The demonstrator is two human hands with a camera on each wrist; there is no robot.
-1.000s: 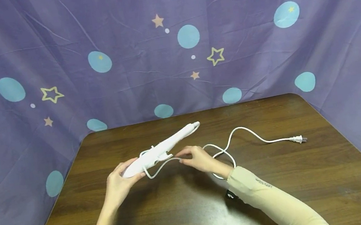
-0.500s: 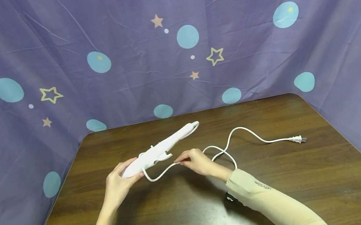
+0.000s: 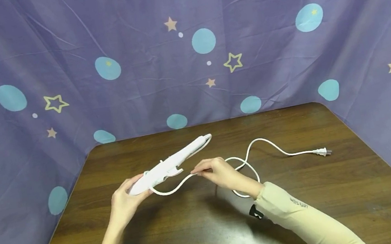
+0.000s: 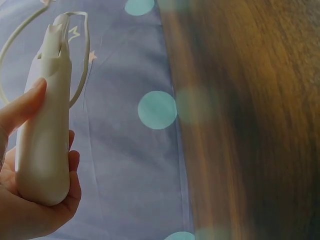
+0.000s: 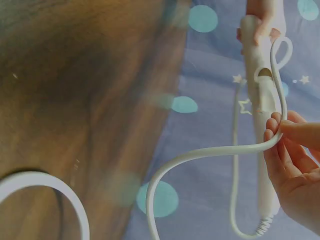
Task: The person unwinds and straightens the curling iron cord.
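A white hair styling iron (image 3: 168,167), slim and long, is held in the air, slanting up to the right. My left hand (image 3: 124,201) grips its thick lower end; in the left wrist view the thumb lies along the near side and the fingers wrap behind. The white power cord (image 3: 169,193) leaves the iron's far tip, runs back along the body and passes round it near my left hand. My right hand (image 3: 222,174) pinches this cord between thumb and fingers, as the right wrist view shows. The iron's back side is hidden in the head view.
The remaining cord lies in a loop on the brown wooden table (image 3: 196,237) beside my right forearm. It ends in a two-prong plug (image 3: 321,152) at the right. A purple curtain (image 3: 160,81) with stars and dots hangs behind the table.
The iron and my left hand have shifted slightly left. My right hand, still pinching the cord, first went slightly left, then right. The cord between the hands now hangs in a longer curve.
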